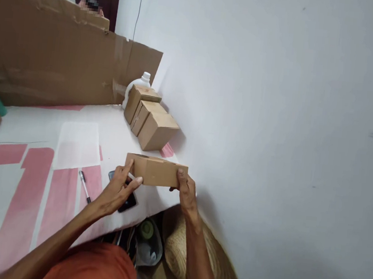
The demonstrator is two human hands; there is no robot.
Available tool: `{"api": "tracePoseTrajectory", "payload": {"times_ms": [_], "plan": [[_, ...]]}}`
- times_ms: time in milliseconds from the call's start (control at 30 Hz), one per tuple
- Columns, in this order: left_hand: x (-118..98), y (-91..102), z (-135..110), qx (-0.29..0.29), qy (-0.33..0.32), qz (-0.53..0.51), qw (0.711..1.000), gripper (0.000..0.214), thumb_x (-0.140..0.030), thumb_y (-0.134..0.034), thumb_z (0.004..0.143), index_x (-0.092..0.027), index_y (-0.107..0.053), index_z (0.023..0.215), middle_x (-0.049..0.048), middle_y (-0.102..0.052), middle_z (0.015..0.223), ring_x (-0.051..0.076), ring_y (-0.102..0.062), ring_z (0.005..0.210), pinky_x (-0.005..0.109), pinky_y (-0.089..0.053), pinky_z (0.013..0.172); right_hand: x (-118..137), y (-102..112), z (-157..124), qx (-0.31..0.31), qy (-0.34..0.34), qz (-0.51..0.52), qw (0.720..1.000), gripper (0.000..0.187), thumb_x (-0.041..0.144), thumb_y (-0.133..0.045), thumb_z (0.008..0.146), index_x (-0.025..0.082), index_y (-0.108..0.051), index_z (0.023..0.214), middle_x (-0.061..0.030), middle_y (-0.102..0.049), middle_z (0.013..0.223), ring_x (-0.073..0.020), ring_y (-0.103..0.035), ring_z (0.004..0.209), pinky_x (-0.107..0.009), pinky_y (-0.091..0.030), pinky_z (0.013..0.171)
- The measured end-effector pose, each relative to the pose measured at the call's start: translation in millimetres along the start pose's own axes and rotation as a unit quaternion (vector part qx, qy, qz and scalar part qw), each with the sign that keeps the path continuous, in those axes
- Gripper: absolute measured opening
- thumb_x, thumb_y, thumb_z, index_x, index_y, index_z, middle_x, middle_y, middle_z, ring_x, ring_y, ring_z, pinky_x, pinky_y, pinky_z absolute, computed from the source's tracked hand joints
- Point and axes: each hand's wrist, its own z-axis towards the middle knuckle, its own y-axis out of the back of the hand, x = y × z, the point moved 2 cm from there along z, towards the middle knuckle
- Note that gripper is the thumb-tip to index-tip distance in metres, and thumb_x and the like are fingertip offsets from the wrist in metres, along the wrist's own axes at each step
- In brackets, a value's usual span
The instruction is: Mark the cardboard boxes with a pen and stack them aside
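A small brown cardboard box [161, 173] is held up above the right corner of the table, its long side facing me. My right hand [186, 190] grips its right end, the thumb on the front face. At the left end, my left hand [123, 188] has its fingers and thumb against the box. Below my left hand lies a dark phone [129, 203], partly covered by the hand. A pen [84, 186] rests on the tablecloth left of that hand. Three cardboard boxes [159, 131] stand in a row beyond, close to the wall.
A white jug [146, 78] stands behind the boxes, before a tall cardboard panel [58, 55]. The white wall [291, 124] borders the right side. A white sheet [78, 146] lies on the pink-and-white tablecloth [27, 198]. Below the edge are a straw hat [208, 252] and a bag [149, 253]. A person is behind the panel.
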Motion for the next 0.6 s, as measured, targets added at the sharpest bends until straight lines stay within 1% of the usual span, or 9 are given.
{"api": "tracePoseTrajectory", "payload": {"times_ms": [33,100,200,267,367,433,467,533,600], "plan": [[2.8,-10.7,16.3,0.014,0.007,-0.004,1.0,0.1,-0.081,-0.054,0.092,-0.018,-0.04,0.168,0.0174,-0.054,0.136,0.031,-0.064,0.116,0.049,-0.055,0.104,-5.9,9.1,14.4,-0.011,-0.011,0.004,1.0,0.081,0.088,-0.058,0.089,0.013,-0.076,0.115,-0.0104,-0.073,0.093,-0.0227,-0.065,0.074,-0.032,-0.056,0.054],[7.7,-30.6,46.5,0.035,0.012,-0.011,0.999,0.1,-0.081,-0.055,0.091,-0.018,-0.04,0.168,0.0191,-0.056,0.139,0.032,-0.066,0.118,0.048,-0.054,0.107,-15.3,25.5,44.4,-0.042,-0.029,0.014,0.999,0.078,0.087,-0.065,0.084,0.013,-0.076,0.106,-0.0089,-0.071,0.088,-0.0218,-0.065,0.073,-0.031,-0.057,0.054],[11.2,-53.7,88.4,0.056,0.004,-0.021,0.998,0.101,-0.08,-0.058,0.091,-0.015,-0.041,0.167,0.0237,-0.057,0.147,0.035,-0.066,0.124,0.05,-0.051,0.113,-26.5,39.5,88.7,-0.074,-0.04,0.033,0.996,0.075,0.085,-0.071,0.081,0.014,-0.074,0.103,-0.0104,-0.072,0.093,-0.0246,-0.07,0.082,-0.033,-0.062,0.062],[11.6,-63.6,114.1,0.063,-0.007,-0.029,0.998,0.102,-0.078,-0.059,0.092,-0.011,-0.04,0.167,0.0267,-0.055,0.155,0.037,-0.063,0.131,0.051,-0.047,0.118,-34.8,39.1,114.1,-0.076,-0.043,0.056,0.995,0.074,0.085,-0.07,0.081,0.016,-0.072,0.108,-0.012,-0.075,0.102,-0.0274,-0.074,0.091,-0.037,-0.067,0.073],[12.8,-70.9,143.3,0.065,-0.024,-0.046,0.997,0.101,-0.076,-0.061,0.093,-0.013,-0.038,0.168,0.0267,-0.046,0.167,0.04,-0.056,0.144,0.053,-0.044,0.121,-49.5,28.3,139.7,-0.073,-0.053,0.098,0.991,0.07,0.085,-0.068,0.08,0.022,-0.066,0.111,-0.0126,-0.076,0.114,-0.0297,-0.079,0.101,-0.045,-0.068,0.092],[16.0,-70.4,151.1,0.062,-0.03,-0.056,0.996,0.099,-0.076,-0.062,0.092,-0.015,-0.04,0.167,0.0253,-0.042,0.171,0.041,-0.052,0.149,0.053,-0.044,0.121,-58.5,19.2,145.4,-0.077,-0.063,0.119,0.988,0.066,0.083,-0.07,0.079,0.026,-0.061,0.111,-0.0121,-0.075,0.119,-0.03,-0.08,0.106,-0.048,-0.066,0.1],[18.8,-67.9,150.3,0.058,-0.031,-0.059,0.996,0.098,-0.076,-0.062,0.092,-0.015,-0.042,0.166,0.0258,-0.042,0.171,0.041,-0.052,0.149,0.054,-0.044,0.121,-62.3,14.9,144.3,-0.078,-0.07,0.126,0.986,0.066,0.082,-0.073,0.076,0.027,-0.058,0.11,-0.0115,-0.074,0.12,-0.0299,-0.08,0.107,-0.049,-0.065,0.102],[27.0,-57.4,138.7,0.044,-0.025,-0.06,0.997,0.097,-0.075,-0.062,0.092,-0.013,-0.045,0.165,0.0281,-0.046,0.167,0.041,-0.058,0.143,0.055,-0.049,0.115,-68.6,7.2,134.7,-0.071,-0.088,0.137,0.984,0.069,0.081,-0.078,0.069,0.028,-0.054,0.107,-0.0091,-0.072,0.116,-0.0289,-0.081,0.102,-0.05,-0.064,0.101],[38.5,-38.5,115.6,0.016,-0.015,-0.057,0.998,0.094,-0.073,-0.066,0.091,-0.013,-0.05,0.161,0.0286,-0.056,0.158,0.038,-0.068,0.129,0.052,-0.056,0.105,-76.1,0.7,118.0,-0.052,-0.109,0.146,0.982,0.074,0.082,-0.082,0.062,0.028,-0.052,0.103,-0.0062,-0.07,0.109,-0.027,-0.08,0.094,-0.049,-0.065,0.096]]}}
